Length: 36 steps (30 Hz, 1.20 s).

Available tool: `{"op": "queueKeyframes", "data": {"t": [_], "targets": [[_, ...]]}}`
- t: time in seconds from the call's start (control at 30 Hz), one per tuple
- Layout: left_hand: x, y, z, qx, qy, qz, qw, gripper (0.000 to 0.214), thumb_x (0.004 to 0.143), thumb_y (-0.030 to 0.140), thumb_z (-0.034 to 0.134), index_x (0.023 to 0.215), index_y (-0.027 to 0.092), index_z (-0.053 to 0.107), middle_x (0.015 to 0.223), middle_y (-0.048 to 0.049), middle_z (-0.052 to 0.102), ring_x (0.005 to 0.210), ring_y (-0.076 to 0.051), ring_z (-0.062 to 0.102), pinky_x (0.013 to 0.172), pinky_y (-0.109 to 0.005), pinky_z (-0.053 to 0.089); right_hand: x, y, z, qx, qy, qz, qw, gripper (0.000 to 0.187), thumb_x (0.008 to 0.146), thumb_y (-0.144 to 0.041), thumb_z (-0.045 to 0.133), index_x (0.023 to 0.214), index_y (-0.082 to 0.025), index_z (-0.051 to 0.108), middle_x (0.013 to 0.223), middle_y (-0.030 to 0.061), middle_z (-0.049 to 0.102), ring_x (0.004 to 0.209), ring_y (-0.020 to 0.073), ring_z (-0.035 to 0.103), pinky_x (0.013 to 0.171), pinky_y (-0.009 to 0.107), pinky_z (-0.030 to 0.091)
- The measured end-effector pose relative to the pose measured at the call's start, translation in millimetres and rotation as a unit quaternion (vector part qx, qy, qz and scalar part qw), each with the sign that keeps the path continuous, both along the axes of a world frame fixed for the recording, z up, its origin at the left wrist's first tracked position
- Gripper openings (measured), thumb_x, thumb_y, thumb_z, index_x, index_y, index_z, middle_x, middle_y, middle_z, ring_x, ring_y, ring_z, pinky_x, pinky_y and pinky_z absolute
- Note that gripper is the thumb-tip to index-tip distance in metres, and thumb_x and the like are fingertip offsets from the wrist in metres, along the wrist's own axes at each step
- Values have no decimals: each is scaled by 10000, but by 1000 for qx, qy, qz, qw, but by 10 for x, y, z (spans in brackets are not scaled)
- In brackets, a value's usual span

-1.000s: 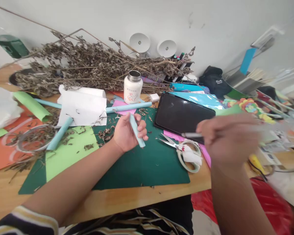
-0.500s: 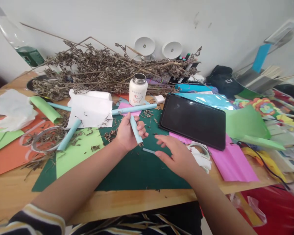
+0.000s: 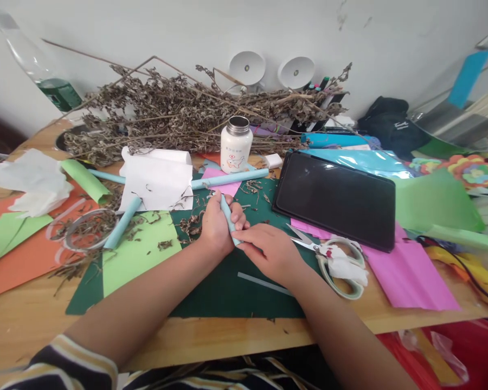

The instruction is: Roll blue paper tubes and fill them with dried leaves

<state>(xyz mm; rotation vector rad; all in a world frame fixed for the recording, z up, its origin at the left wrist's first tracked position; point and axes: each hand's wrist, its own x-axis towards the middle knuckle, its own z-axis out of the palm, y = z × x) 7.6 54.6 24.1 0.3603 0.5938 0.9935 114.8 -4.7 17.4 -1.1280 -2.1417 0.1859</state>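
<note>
My left hand (image 3: pixel 220 223) is wrapped round a light blue paper roll (image 3: pixel 228 214), which slants with its near end toward me. At that near end, the thumb and fingertips of my right hand (image 3: pixel 272 250) pinch the roll. Below my hands a narrow pale strip (image 3: pixel 264 284) lies on the green mat (image 3: pixel 211 292), partly covered by my right wrist. Scissors (image 3: pixel 321 252) with white material around the handle rest open to the right. Another light blue roll (image 3: pixel 231 179) lies just beyond my left hand, and a third light blue roll (image 3: pixel 122 223) is to the left.
Dried plant stalks (image 3: pixel 166 108) spread along the wall. A white bottle (image 3: pixel 236 145) stands uncapped behind the rolls. A black tablet (image 3: pixel 337 197) lies to the right, near pink paper (image 3: pixel 410 271). White paper (image 3: pixel 158 181), green paper (image 3: pixel 142 249) and a tape ring (image 3: pixel 71 235) are at left.
My right hand has moved left onto the near end of the paper roll and closed there. The scissors now show more fully. The view has shifted slightly.
</note>
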Motion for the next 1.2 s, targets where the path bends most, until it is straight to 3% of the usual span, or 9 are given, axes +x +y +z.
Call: {"op": "queueKeyframes", "data": {"t": [0.17, 0.37, 0.57, 0.73, 0.83, 0.9, 1.0, 1.13, 1.2], "targets": [[13, 8, 7, -18, 14, 7, 1000, 340, 853, 347, 169, 589, 192, 317, 336, 66, 305, 258, -89, 307, 362, -205, 354, -8, -5, -41, -6, 19, -12, 1000, 179, 790, -156, 456, 889, -154, 605, 769, 48, 657, 715, 147, 572, 642, 261, 453], [23, 23, 24, -53, 33, 1, 998, 332, 852, 358, 186, 607, 187, 331, 395, 54, 365, 308, -93, 370, 409, -222, 387, 47, -21, 8, -56, 51, 52, 996, 268, 763, -171, 473, 1021, -158, 543, 840, 43, 650, 758, 139, 567, 708, 272, 456], [81, -22, 26, -82, 54, 17, 995, 295, 848, 336, 217, 621, 187, 332, 432, 39, 396, 354, -103, 401, 386, -200, 348, 20, -24, 5, -26, 65, -6, 998, 219, 744, -128, 440, 896, -143, 597, 748, 51, 642, 693, 138, 549, 640, 250, 442], [153, -147, 46, -103, 63, 14, 993, 304, 852, 329, 238, 605, 180, 336, 448, 37, 406, 362, -90, 399, 398, -185, 344, 0, -90, 96, -101, 56, -30, 993, 308, 732, -134, 379, 966, -154, 579, 777, 52, 629, 665, 139, 546, 587, 249, 427], [161, -245, 26, -105, 89, -34, 990, 334, 844, 373, 265, 603, 176, 385, 465, 30, 436, 375, -93, 415, 414, -191, 359, 57, -147, 226, -151, 54, -22, 987, 342, 730, -139, 373, 1003, -179, 576, 750, 34, 632, 609, 127, 540, 553, 243, 416], [104, -282, 6, -74, 138, -140, 978, 410, 824, 459, 261, 588, 173, 438, 461, 15, 447, 388, -109, 431, 421, -209, 365, 147, -185, 336, -184, 104, -11, 977, 310, 719, -137, 394, 946, -192, 598, 691, 12, 621, 554, 106, 525, 522, 224, 413], [-85, -278, 25, 132, 298, -279, 903, 545, 746, 606, 264, 537, 166, 507, 464, -25, 466, 424, -140, 443, 430, -233, 350, 329, -248, 497, -257, 237, 5, 937, 263, 720, -119, 392, 881, -175, 592, 603, -11, 580, 512, 84, 517, 477, 192, 419], [-278, -294, 145, 485, 479, -65, 729, 369, 532, 486, 658, 715, 174, 582, 706, -42, 522, 698, -195, 468, 668, -273, 372, 481, -319, 596, -387, 281, 12, 878, 188, 762, -183, 422, 879, -156, 566, 540, -28, 531, 490, 77, 520, 443, 179, 421], [-248, -364, 175, 560, 457, -76, 687, 468, 495, 379, 722, 885, 184, 552, 879, -65, 534, 830, -225, 471, 761, -295, 356, 483, -336, 581, -405, 236, 31, 883, 170, 769, -232, 458, 882, -167, 568, 573, -28, 538, 505, 75, 518, 452, 179, 411]]}}
